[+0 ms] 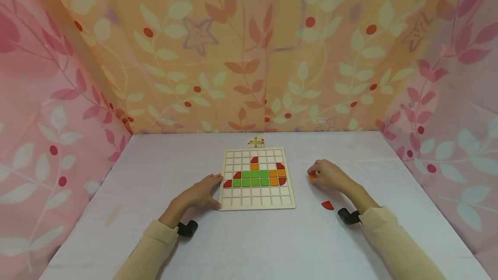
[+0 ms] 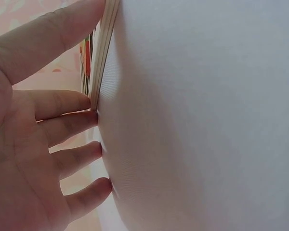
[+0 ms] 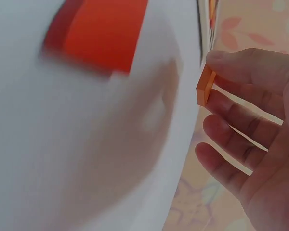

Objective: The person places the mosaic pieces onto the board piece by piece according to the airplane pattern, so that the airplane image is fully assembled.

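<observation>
A wooden grid board (image 1: 256, 201) lies on the table with green, orange and red tiles set in its squares. At its left side my left hand (image 1: 201, 191) has the fingers spread, thumb at the near corner and fingertips along the edge. The left wrist view shows the thumb and index finger against the board's side (image 2: 103, 57). To the right of the board, my right hand (image 1: 328, 175) pinches an orange tile (image 3: 205, 86) between thumb and fingers. A red quarter-round tile (image 1: 327, 205) lies on the table below that hand.
A small picture card (image 1: 255, 141) lies just behind the board. Black wrist cameras (image 1: 188, 228) sit under both forearms. Patterned cloth walls (image 1: 241, 55) stand at the back and both sides of the white table (image 1: 249, 245).
</observation>
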Motion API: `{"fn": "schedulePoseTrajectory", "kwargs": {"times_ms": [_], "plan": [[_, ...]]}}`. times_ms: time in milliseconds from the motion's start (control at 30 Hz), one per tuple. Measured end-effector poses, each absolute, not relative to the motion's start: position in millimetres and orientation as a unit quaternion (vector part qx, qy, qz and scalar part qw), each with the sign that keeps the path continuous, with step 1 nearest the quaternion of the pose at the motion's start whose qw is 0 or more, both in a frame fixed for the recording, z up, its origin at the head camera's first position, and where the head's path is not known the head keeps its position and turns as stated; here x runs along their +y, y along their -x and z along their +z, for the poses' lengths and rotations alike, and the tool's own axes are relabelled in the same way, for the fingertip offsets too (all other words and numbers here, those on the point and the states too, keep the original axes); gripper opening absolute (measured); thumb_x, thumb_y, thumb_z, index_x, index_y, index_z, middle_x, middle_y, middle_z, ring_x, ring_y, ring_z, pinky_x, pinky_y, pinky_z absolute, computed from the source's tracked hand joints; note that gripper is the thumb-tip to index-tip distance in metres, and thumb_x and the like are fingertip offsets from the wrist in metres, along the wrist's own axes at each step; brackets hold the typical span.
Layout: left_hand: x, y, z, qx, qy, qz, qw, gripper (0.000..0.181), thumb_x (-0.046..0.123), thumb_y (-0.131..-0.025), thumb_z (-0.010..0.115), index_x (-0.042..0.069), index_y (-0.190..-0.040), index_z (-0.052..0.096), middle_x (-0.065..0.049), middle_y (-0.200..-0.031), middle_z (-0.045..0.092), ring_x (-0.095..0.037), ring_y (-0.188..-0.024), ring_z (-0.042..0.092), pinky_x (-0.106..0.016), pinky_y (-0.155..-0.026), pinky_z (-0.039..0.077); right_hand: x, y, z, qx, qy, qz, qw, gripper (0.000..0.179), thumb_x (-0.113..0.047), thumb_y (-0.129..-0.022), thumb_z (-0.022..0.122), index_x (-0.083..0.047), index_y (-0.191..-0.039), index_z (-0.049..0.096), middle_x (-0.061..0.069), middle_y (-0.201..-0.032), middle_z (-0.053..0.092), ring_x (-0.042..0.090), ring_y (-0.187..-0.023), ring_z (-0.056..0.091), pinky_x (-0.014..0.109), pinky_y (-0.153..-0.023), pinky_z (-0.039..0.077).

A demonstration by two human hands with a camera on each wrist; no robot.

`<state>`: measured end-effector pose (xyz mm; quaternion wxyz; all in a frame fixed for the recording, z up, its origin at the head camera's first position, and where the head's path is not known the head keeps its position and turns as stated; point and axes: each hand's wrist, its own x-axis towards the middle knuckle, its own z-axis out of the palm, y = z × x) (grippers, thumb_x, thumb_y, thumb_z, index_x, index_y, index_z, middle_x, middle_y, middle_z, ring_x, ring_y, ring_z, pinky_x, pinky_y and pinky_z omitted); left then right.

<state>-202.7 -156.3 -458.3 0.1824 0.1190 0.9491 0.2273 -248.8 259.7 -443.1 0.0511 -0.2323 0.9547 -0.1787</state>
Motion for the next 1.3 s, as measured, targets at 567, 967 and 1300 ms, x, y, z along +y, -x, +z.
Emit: {"fn": "schedulePoseTrajectory", "kwargs": {"times_ms": [567, 967, 1300], "plan": [[-154.7, 202.0, -456.0, 0.948, -0.111, 0.232, 0.187, 0.093, 0.024, -0.073, 0.085, 0.009, -0.151, 0.036, -0.009, -0.16, 0.031, -0.035, -0.15, 0.019, -0.062, -0.116, 0.024, 209.5, 232.5, -439.8, 0.941, 0.251, -0.22, 0.059, 0.024, -0.014, -0.082, 0.075, -0.007, -0.105, 0.075, 0.0, -0.096, 0.065, 0.017, -0.09, 0.054, 0.036, -0.084, 0.05], [-154.9, 201.3, -458.0, 0.949, -0.114, 0.232, 0.18, 0.093, 0.023, -0.073, 0.085, 0.008, -0.15, 0.037, -0.009, -0.16, 0.031, -0.035, -0.15, 0.019, -0.061, -0.116, 0.024, 173.9, 229.0, -442.2, 0.93, 0.298, -0.205, 0.063, 0.025, -0.017, -0.082, 0.076, -0.008, -0.104, 0.075, -0.001, -0.093, 0.062, 0.015, -0.086, 0.048, 0.031, -0.078, 0.044], [-154.4, 200.9, -456.7, 0.948, -0.112, 0.232, 0.185, 0.093, 0.024, -0.073, 0.085, 0.007, -0.15, 0.036, -0.011, -0.16, 0.031, -0.036, -0.15, 0.019, -0.061, -0.116, 0.025, 153.1, 226.9, -442.5, 0.916, 0.346, -0.199, 0.042, 0.024, -0.017, -0.082, 0.075, -0.006, -0.103, 0.075, 0.002, -0.092, 0.062, 0.012, -0.08, 0.045, 0.023, -0.069, 0.038]]}}
